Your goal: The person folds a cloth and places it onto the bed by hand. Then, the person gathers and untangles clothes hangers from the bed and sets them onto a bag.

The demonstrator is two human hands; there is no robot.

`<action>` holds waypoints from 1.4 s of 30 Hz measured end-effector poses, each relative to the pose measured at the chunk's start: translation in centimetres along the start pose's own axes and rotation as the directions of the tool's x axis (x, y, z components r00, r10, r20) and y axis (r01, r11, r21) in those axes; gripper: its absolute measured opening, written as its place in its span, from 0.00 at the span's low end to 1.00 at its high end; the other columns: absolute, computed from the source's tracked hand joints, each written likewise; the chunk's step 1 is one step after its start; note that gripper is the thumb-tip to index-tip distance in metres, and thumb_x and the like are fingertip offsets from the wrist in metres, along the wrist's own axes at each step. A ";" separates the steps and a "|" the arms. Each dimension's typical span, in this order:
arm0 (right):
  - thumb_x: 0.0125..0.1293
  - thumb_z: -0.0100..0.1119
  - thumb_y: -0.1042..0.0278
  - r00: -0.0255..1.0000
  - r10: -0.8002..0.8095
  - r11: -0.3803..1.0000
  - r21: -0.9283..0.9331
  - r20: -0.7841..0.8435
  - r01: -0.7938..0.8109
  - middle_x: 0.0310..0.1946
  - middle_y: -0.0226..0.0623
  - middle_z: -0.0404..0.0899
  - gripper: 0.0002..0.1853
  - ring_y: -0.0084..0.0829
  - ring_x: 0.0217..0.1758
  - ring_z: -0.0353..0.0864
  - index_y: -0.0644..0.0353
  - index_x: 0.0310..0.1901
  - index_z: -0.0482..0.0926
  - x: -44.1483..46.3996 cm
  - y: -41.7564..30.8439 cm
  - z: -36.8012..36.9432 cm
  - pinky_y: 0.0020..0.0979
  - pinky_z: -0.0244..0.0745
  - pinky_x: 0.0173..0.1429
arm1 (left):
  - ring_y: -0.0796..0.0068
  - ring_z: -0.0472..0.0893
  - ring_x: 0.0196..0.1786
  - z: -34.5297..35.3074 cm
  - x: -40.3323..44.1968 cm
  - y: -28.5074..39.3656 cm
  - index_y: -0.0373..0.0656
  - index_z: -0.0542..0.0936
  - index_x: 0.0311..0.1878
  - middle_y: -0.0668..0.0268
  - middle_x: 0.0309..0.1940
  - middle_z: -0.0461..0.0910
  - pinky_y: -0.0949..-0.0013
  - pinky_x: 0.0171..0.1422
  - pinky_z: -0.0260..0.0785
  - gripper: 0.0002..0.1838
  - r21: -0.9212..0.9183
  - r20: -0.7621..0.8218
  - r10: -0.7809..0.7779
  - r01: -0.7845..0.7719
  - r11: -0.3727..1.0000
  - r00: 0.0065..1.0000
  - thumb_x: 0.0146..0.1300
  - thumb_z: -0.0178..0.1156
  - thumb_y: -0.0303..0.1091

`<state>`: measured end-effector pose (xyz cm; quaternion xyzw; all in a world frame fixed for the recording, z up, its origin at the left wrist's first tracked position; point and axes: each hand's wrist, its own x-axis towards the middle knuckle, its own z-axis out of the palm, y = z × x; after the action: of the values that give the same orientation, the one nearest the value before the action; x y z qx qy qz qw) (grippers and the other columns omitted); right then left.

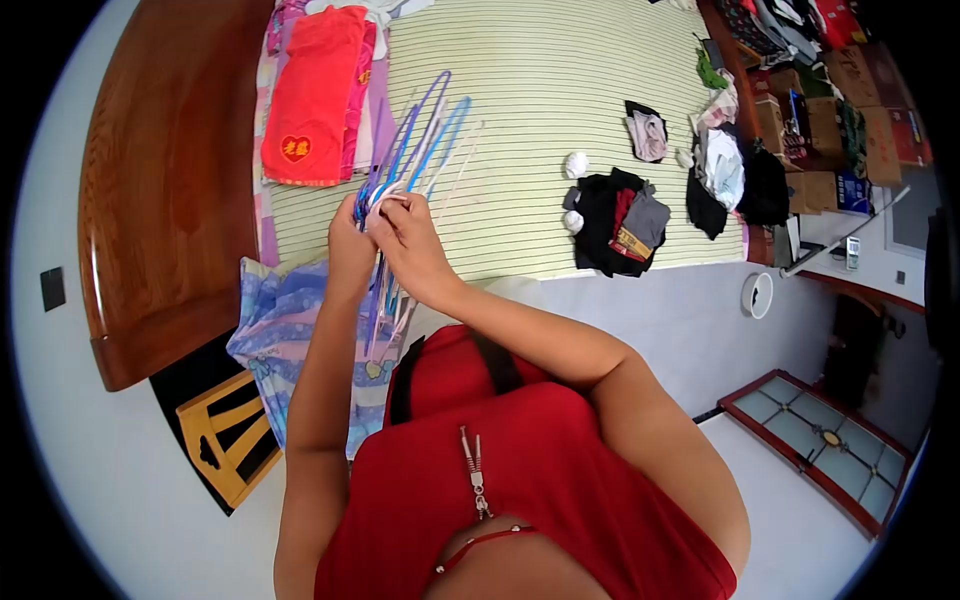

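A bundle of thin clothes hangers (432, 128) in blue, purple and white is held in front of me, above the near edge of the bed. My left hand (350, 245) is closed around the left side of the bundle. Against it, my right hand (411, 243) grips the bundle's middle, its fingers curled over a pale pinkish loop. Some hanger ends stick out upward past my hands, and others hang below them. My fingers hide the point where the hangers come together.
Red folded cloth (318, 90) lies on the striped mat (510, 60) at left. Folded dark clothes (622, 222) and white balled items (576, 164) sit at right. A wooden headboard (175, 180) stands left; a white bin (758, 296) is on the floor.
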<state>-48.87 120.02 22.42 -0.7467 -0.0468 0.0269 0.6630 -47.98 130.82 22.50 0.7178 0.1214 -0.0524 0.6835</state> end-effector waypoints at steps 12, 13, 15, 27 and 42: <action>0.62 0.59 0.59 0.853 -0.138 0.957 -0.154 0.504 0.246 0.55 0.49 0.71 0.22 0.46 0.56 0.73 0.58 0.56 0.74 -2.6 0.1 -3.4 0.36 0.70 0.57 | 0.84 0.73 0.31 -3.5 -5.1 -1.3 0.36 0.79 0.36 0.69 0.28 0.79 0.76 0.36 0.66 0.07 0.041 -0.222 -0.098 0.110 0.993 0.970 0.53 0.63 0.25; 0.62 0.59 0.60 0.831 -0.103 0.965 -0.147 0.547 0.216 0.54 0.48 0.71 0.21 0.46 0.56 0.73 0.59 0.55 0.74 -2.6 0.0 -4.4 0.37 0.70 0.57 | 0.84 0.73 0.31 -3.4 -5.9 -1.3 0.35 0.79 0.35 0.69 0.28 0.79 0.75 0.36 0.66 0.07 0.085 -0.246 -0.090 0.114 0.990 0.965 0.53 0.63 0.25; 0.63 0.59 0.60 0.779 -0.027 0.977 -0.149 0.627 0.153 0.54 0.45 0.73 0.20 0.45 0.55 0.74 0.59 0.54 0.76 -2.6 -0.2 -7.0 0.37 0.70 0.57 | 0.83 0.73 0.30 -3.1 -7.7 -1.4 0.35 0.80 0.36 0.68 0.28 0.79 0.75 0.36 0.65 0.08 0.101 -0.353 -0.078 0.121 0.988 0.932 0.52 0.64 0.27; 0.65 0.59 0.63 0.629 0.281 0.959 -0.230 0.725 -0.163 0.38 0.39 0.82 0.16 0.29 0.41 0.81 0.64 0.51 0.78 -5.2 5.3 -23.1 0.27 0.74 0.47 | 0.82 0.75 0.31 5.7 -23.8 -2.9 0.34 0.82 0.38 0.68 0.28 0.80 0.76 0.37 0.66 0.09 -0.077 -0.737 -0.181 0.185 0.980 0.651 0.54 0.62 0.27; 0.57 0.66 0.53 0.241 0.486 0.781 -0.293 0.840 -0.551 0.51 0.45 0.73 0.48 0.34 0.52 0.73 0.63 0.71 0.48 -22.8 8.0 -20.7 0.33 0.70 0.53 | 0.75 0.81 0.37 16.2 -38.0 -1.0 0.32 0.79 0.44 0.61 0.37 0.82 0.74 0.44 0.73 0.13 -0.369 -0.647 -0.174 -0.105 0.924 0.743 0.53 0.62 0.19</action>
<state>-69.19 96.21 16.45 -0.5681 -0.1351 0.6299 0.5121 -83.44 110.87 29.77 0.5388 0.3795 0.2200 0.7192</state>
